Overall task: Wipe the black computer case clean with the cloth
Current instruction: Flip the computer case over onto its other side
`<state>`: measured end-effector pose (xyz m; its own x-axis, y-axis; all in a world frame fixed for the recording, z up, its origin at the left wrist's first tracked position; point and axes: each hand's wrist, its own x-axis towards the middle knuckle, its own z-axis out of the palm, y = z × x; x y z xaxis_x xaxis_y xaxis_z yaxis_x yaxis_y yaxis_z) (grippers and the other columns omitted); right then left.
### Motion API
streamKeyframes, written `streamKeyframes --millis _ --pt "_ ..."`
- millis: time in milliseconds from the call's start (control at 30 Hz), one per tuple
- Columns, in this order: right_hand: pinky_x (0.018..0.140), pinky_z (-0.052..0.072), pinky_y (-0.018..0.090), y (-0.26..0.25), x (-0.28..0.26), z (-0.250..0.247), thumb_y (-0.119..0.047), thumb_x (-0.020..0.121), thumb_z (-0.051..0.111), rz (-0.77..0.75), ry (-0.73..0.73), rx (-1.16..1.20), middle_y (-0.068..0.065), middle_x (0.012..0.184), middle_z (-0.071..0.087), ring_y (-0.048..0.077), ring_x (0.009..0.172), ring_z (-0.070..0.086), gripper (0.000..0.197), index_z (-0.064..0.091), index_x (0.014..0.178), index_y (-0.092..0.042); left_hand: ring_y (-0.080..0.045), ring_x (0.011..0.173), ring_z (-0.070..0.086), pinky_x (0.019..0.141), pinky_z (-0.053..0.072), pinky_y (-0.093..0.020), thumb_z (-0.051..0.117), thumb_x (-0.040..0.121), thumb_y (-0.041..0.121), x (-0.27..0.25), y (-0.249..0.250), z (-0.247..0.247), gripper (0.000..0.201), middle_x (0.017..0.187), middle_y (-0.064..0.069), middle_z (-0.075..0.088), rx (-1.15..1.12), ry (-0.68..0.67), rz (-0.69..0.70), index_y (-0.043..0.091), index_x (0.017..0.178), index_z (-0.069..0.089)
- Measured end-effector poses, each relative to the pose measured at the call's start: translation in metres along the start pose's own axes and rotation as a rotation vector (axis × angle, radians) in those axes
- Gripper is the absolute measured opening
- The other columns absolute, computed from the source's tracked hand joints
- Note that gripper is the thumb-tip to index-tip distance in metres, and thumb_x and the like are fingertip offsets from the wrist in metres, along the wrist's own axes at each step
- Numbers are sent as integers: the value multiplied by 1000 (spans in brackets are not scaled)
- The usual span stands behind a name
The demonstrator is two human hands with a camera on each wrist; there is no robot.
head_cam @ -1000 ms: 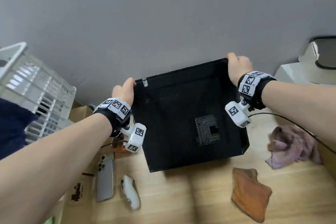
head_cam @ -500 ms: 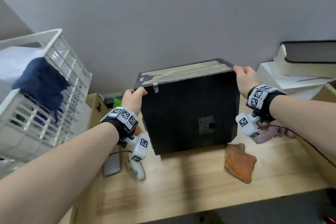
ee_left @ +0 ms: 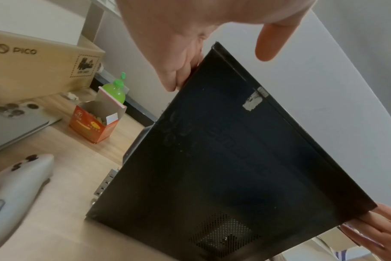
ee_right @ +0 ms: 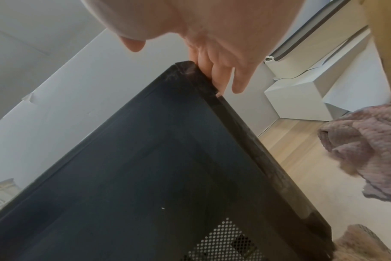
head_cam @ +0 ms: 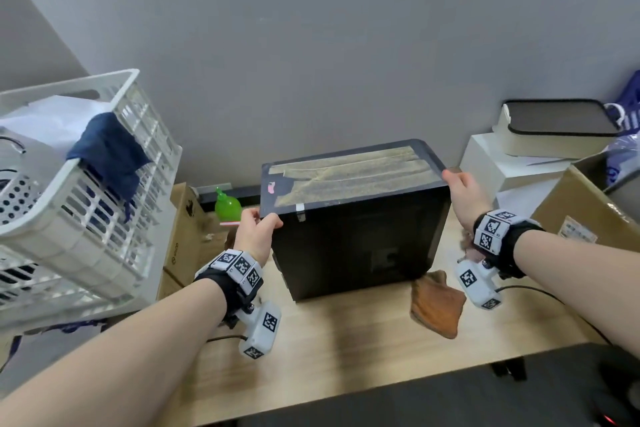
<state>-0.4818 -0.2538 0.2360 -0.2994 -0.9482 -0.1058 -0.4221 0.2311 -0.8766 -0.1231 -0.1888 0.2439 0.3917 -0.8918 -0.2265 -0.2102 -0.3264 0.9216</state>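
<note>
**Both hands steadying the case, cloth waiting on the tabletop**

From the head view, the black metal computer case (head_cam: 356, 222) is standing upright on the light wooden tabletop (head_cam: 346, 350), strips of tan tape running across its top panel. The left hand (head_cam: 258, 236) is grasping the top-left corner, thumb on top and fingers round the edge; the right hand (head_cam: 465, 196) is holding the top-right corner. The rust-brown crumpled cloth (head_cam: 438, 308) is lying just beside the case's lower right corner, untouched. A white slatted plastic basket (head_cam: 86, 218) is sitting well off to the left.

Over to the left wrist view: the left hand (ee_left: 179, 35) is pinching the case (ee_left: 223, 167) edge, and smudges and fingerprints are showing on the dark side panel, with a perforated vent low down. A white handheld controller (ee_left: 16, 185) is lying near the case's foot.

On the right wrist view, the right hand (ee_right: 212, 44) is wrapping its fingers (ee_right: 221, 77) down the case (ee_right: 145, 176) corner, and dust is showing along that edge. A mauve fluffy towel (ee_right: 364, 150) is lying nearby.

To my eye, this is positioning work, wiping not yet begun. Best play: set the case square and stable, keep the left grip anchoring it, free the right hand for the cloth, then stroke in overlapping passes, minding the taped top and the vent.
</note>
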Motion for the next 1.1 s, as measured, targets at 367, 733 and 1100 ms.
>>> streamKeyframes --millis 367,733,1100 --pt "89 52 53 77 32 -7 -50 85 40 217 64 100 2 98 69 28 88 64 34 56 99 -23 -27 78 51 73 45 -39 55 68 17 -5 -9 2 46 90 -11 55 47 69 -46 4 112 51" --pt "89 49 38 207 -1 79 -53 80 61 160 -503 -734 15 124 52 38 105 61 66 48 128 -9 -21 111 56 97 47 -40 72 77 25 -22 -106 16 75 122 -3 54 355 55 -177 16 141 33" --pt "76 40 45 245 8 113 -15 82 42 48 -528 -1069 10 127 44 31 98 58 45 50 127 -18 -15 103 63 96 52 -43 67 79 16 -15 -103 43 54 123 2 58 271 99 -47 29 126 44"
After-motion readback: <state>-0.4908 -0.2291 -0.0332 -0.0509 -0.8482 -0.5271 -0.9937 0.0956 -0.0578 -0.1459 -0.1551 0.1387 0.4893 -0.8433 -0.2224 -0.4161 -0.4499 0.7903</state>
